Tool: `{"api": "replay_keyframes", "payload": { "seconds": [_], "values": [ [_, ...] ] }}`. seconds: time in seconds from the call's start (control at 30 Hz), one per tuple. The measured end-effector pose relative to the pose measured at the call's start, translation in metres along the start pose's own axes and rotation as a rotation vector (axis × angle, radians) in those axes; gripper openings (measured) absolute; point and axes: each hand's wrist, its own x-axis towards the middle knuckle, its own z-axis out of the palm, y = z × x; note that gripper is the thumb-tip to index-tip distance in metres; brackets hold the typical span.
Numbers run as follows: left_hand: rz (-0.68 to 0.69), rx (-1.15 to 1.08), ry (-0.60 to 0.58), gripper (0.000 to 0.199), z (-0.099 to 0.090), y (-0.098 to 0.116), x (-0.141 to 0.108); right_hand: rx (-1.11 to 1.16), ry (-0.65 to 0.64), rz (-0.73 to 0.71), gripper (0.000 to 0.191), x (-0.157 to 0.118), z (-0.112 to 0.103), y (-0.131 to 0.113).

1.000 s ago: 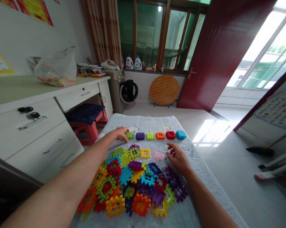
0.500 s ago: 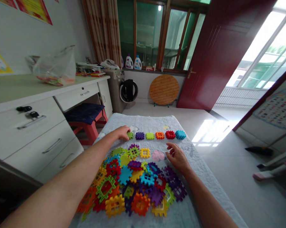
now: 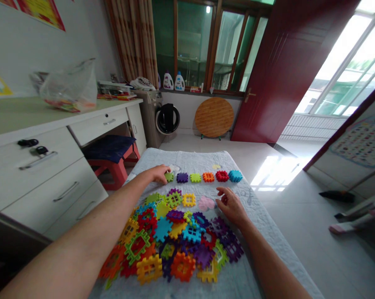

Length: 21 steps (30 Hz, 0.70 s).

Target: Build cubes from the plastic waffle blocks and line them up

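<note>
Head view: your left hand (image 3: 159, 174) has its thumb and fingertips set about the left end of the green piece (image 3: 169, 177), at 3 o'clock from the palm; how firmly they press, you cannot tell from here. That hand is clearly the nearer one. The piece looks squarish, with no plain long axis, partly hidden by your fingers. At 6 o'clock from it spreads the pile (image 3: 162, 228), glossy, plastic-looking squares with notched edges, some solid, some windowed. Toward 3 o'clock, spaced apart in a row on the soft, rumpled pale cloth (image 3: 203, 159), lie the purple (image 3: 182, 177), lime (image 3: 195, 177), orange (image 3: 208, 177), red (image 3: 222, 176) and blue (image 3: 235, 176) pieces. Your right hand (image 3: 233, 206) rests near the pile's right side, loosely curled and spread, pinching nothing, with the red piece around 12 o'clock from its fingertips.
</note>
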Motion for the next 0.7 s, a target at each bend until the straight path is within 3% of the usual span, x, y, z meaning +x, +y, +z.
{"api": "replay_keyframes", "payload": {
  "seconds": [0.33, 0.43, 0.57, 0.7],
  "values": [
    [0.004, 0.011, 0.117, 0.077, -0.01, 0.012, -0.025, 0.008, 0.007, 0.043, 0.032, 0.001, 0.001, 0.005],
    [0.058, 0.011, 0.171, 0.061, -0.014, 0.022, -0.045, 0.005, 0.016, 0.05, 0.031, 0.002, 0.002, 0.008],
    [0.156, 0.016, 0.128, 0.03, -0.009, 0.041, -0.077, 0.003, 0.011, 0.034, 0.032, 0.001, 0.003, 0.01],
    [0.15, 0.058, 0.115, 0.028, 0.003, 0.061, -0.098, 0.0, -0.013, 0.026, 0.034, 0.002, 0.004, 0.014]
  ]
}}
